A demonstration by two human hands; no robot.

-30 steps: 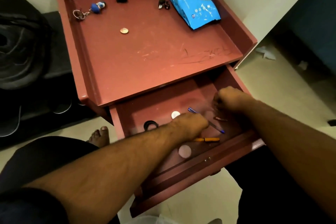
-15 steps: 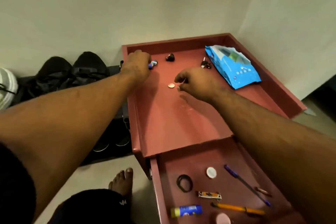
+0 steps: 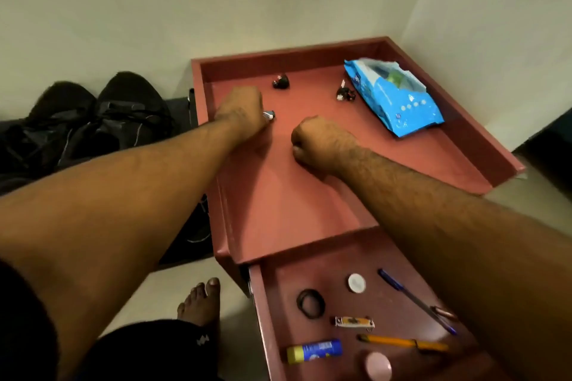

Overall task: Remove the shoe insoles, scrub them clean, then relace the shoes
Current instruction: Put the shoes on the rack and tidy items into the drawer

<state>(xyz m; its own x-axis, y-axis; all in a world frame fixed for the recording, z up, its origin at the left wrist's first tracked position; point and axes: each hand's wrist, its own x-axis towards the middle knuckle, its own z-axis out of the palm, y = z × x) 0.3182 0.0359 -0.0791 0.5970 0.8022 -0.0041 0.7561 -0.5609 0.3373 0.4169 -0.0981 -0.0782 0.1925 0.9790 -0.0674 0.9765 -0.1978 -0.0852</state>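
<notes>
Both hands are up on the red surface (image 3: 309, 210) of a little cabinet with a raised rim. The left hand (image 3: 240, 108) is curled around a small keychain figure (image 3: 270, 115); only its blue and white tip pokes out past the fingers. The right hand (image 3: 320, 141) is clenched into a fist resting on the surface. It might be holding something tiny inside, but I can't tell from this angle.

Further back on the surface sit a small black trinket (image 3: 281, 82), another little black and white bit (image 3: 345, 93), and a blue wipes packet (image 3: 393, 96) just beside it.

The drawer (image 3: 269, 318) below is pulled out, with a black ring (image 3: 310, 302), white cap (image 3: 356, 283), blue pen (image 3: 411, 297), nail clipper (image 3: 354, 322), orange pen (image 3: 402, 342), glue stick (image 3: 314, 350) and a pink round thing (image 3: 378, 365) inside.

The shoes (image 3: 102, 111), black ones, sit on the floor by the wall, left of the cabinet, well apart from both hands. A bare foot (image 3: 201, 303) shows on the floor.
</notes>
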